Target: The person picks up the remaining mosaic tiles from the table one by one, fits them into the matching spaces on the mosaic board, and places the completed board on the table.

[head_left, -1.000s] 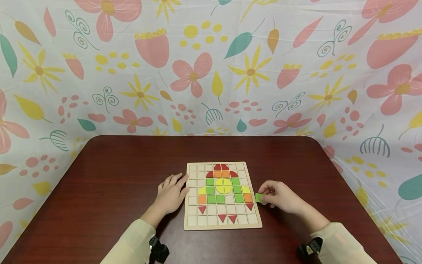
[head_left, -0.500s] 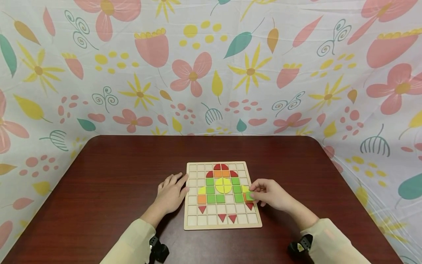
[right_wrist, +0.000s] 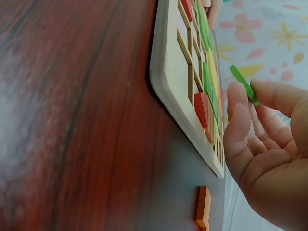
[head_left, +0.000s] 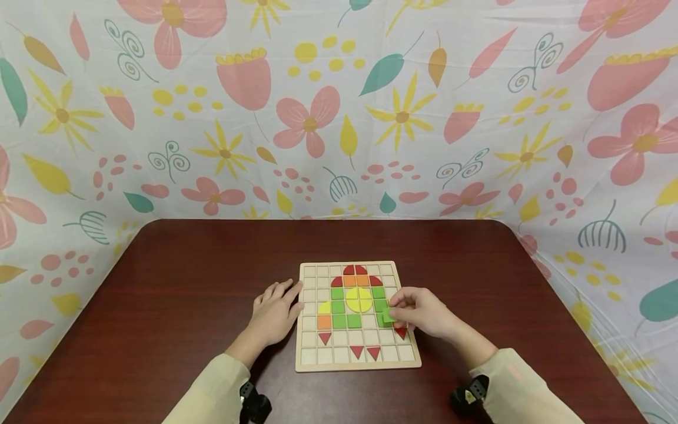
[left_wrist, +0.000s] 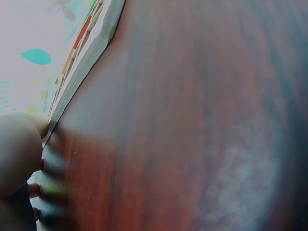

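Observation:
A green square tile (head_left: pixel 388 316) is pinched between the thumb and fingers of my right hand (head_left: pixel 430 313). It is over the right part of a wooden grid board (head_left: pixel 360 369); in the right wrist view the tile (right_wrist: pixel 244 85) is tilted and apart from the board (right_wrist: pixel 166 72). Set in the grid are red quarter-rounds (head_left: pixel 348 270), orange squares (head_left: pixel 324 322), green squares, a yellow circle (head_left: pixel 359 300) of quarter pieces and red triangles (head_left: pixel 357 351). My left hand (head_left: pixel 272 316) rests on the table, its thumb and index finger touching the board's left edge.
The board lies on a dark red-brown table (head_left: pixel 201 282). An orange block (right_wrist: pixel 203 207) shows near the board in the right wrist view; my right hand hides it from the head view. A flowered cloth (head_left: pixel 339 118) hangs behind and beside the table.
My right hand has moved left with the green tile, from beside the board's right edge to over its right columns. My left hand has stayed put.

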Demonstrator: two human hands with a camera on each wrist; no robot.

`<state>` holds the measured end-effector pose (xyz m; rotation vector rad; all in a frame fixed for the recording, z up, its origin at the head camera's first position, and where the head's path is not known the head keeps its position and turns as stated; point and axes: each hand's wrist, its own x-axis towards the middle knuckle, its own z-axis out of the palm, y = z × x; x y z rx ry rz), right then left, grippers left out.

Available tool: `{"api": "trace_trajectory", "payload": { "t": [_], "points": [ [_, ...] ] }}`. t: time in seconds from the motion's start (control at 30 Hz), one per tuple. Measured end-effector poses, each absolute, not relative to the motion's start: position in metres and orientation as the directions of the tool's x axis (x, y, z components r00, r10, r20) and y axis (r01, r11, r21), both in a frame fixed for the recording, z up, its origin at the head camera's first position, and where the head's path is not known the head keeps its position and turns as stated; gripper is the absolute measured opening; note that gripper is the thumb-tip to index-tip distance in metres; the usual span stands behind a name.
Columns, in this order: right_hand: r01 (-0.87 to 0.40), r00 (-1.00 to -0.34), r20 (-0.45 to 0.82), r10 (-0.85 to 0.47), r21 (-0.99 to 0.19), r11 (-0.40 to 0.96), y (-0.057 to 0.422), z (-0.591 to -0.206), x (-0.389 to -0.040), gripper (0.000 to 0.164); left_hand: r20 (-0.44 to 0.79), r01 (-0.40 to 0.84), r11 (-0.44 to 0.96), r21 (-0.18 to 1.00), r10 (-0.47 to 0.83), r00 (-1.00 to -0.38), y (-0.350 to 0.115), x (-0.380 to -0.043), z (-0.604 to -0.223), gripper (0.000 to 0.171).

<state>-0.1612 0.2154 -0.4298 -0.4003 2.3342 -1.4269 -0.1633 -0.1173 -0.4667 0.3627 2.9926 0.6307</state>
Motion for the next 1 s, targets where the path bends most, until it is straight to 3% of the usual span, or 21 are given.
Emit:
{"api": "trace_trajectory", "payload": {
  "t": [1.0],
  "points": [
    [-0.04, -0.886, -0.172, -0.43, -0.897, 0.441, 0.196, -0.432, -0.162, 0.024, 0.017, 0.224, 0.885, 0.408, 0.238, -0.971, -0.117, -0.161, -0.467, 0.049]
  ]
}}
